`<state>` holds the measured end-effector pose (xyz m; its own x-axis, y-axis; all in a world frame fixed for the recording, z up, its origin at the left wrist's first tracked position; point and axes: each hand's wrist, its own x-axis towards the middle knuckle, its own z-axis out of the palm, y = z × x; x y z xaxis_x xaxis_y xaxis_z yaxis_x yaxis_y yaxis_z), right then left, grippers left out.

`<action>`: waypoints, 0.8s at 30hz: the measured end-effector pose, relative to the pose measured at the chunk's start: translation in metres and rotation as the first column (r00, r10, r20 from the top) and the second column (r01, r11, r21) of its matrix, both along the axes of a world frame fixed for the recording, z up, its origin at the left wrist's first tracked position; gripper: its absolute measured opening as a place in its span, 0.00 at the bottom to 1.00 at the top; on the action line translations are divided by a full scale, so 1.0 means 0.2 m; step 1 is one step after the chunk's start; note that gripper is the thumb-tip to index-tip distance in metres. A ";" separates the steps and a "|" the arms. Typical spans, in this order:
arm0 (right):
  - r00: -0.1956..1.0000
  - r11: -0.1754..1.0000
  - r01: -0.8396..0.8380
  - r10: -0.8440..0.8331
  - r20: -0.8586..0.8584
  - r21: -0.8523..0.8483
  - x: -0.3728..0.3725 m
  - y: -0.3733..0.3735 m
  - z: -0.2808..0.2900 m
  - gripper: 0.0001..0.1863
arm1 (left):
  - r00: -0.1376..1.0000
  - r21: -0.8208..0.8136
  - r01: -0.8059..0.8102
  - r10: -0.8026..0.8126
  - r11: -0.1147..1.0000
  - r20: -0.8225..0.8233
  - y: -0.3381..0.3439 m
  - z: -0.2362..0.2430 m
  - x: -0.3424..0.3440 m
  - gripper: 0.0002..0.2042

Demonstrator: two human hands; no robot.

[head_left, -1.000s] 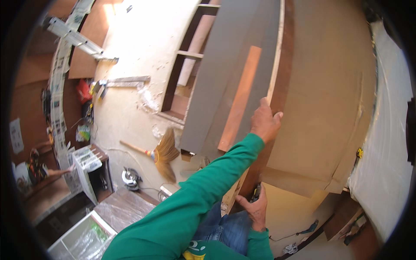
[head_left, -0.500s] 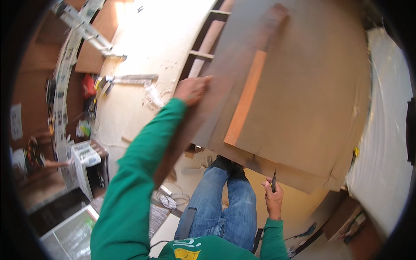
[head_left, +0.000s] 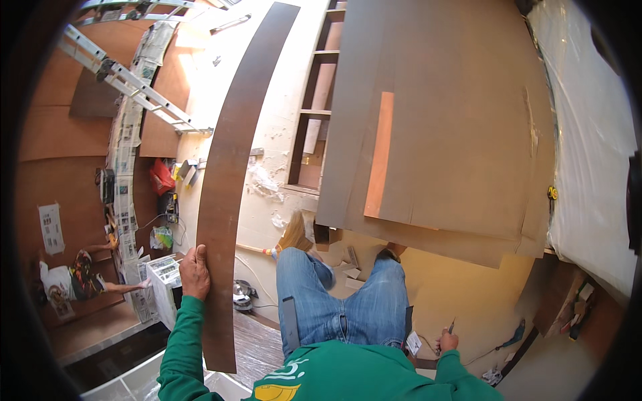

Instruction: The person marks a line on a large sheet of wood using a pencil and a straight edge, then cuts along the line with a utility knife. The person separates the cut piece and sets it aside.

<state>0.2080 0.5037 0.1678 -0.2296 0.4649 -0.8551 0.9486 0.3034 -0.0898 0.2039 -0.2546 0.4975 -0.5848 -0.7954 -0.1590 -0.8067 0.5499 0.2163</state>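
My left hand (head_left: 194,274) grips a long, narrow dark brown board (head_left: 237,134) by its left edge, holding it lengthwise at my left side. My right hand (head_left: 447,342) is down beside my right thigh, closed on a slim pointed tool (head_left: 452,327). Ahead of me lies a stack of wide grey-brown panels (head_left: 455,120), with an orange wooden strip (head_left: 379,154) showing among them. Just left of the stack is a dark compartmented wooden frame (head_left: 304,150), partly covered by it.
At left, an aluminium ladder (head_left: 134,90) leans over boards; a co-worker (head_left: 87,277) works below it. A circular saw (head_left: 243,295) and a broom (head_left: 294,230) are on the floor near my legs. Plastic sheeting (head_left: 588,134) runs along the right, beside a yellow tape measure (head_left: 552,193).
My left hand has lifted the long board off the panel stack and swung it leftward, clear of the panels. My right hand has moved right and down with the tool.
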 end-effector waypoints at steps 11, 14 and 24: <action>0.932 0.987 0.094 -0.132 -0.338 -0.128 -0.49 -0.78 -0.11 0.19 | 0.996 0.007 -0.075 0.075 0.997 -0.053 -0.54 0.19 0.41 0.34; 0.840 0.964 0.227 -0.266 -0.473 -0.138 -0.60 -1.15 -0.02 0.21 | 0.996 0.037 -0.026 0.029 0.999 -0.082 -0.89 0.05 0.38 0.34; 0.951 0.723 0.147 0.084 -0.297 0.675 0.36 -1.91 0.21 0.25 | 0.915 0.246 0.393 -0.351 0.886 -0.197 -2.55 -0.68 0.29 0.29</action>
